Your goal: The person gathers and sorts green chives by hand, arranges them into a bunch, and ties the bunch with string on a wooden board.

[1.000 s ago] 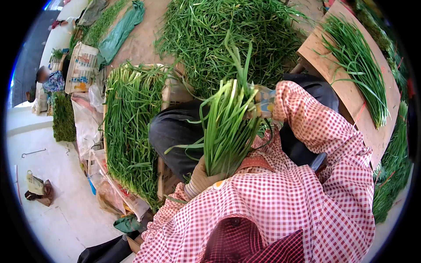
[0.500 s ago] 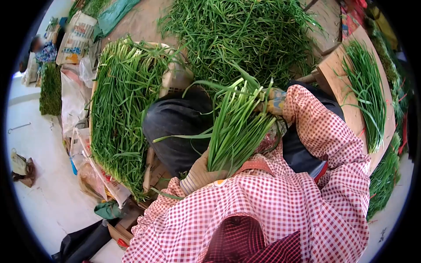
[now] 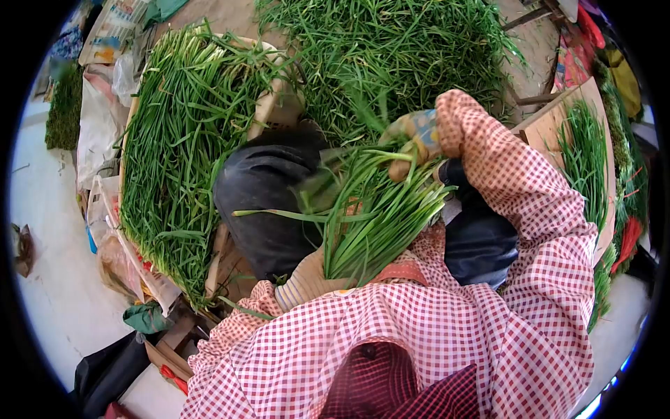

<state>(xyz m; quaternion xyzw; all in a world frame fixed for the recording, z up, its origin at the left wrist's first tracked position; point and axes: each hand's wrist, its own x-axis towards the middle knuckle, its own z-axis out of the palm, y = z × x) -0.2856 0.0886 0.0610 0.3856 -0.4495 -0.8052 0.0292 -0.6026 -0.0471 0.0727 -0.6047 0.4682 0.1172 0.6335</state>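
A bunch of long green stalks (image 3: 380,227) lies across my lap, its pale ends toward the upper right. My left hand (image 3: 310,279), in a light knitted glove, is wrapped round the lower left part of the bunch. Above the pale ends, my right hand (image 3: 412,143), in a patterned glove, has its fingers bent around some thin green leaves. Those leaves are blurred by motion, and the fingertips are partly hidden. One long leaf sticks out to the left over my dark trouser knee (image 3: 258,188).
A crate (image 3: 269,105) packed with green stalks stands on the left. Ahead is a big loose heap of greens (image 3: 391,56). On the right, a board (image 3: 548,136) bears another bunch (image 3: 586,157). A cardboard box (image 3: 167,359) and dark cloth (image 3: 112,366) lie at the lower left.
My right hand has moved up and left over the bunch, with leaves now blurred near it. The bunch tilts further right. The view has shifted, and the surroundings sit lower and farther right.
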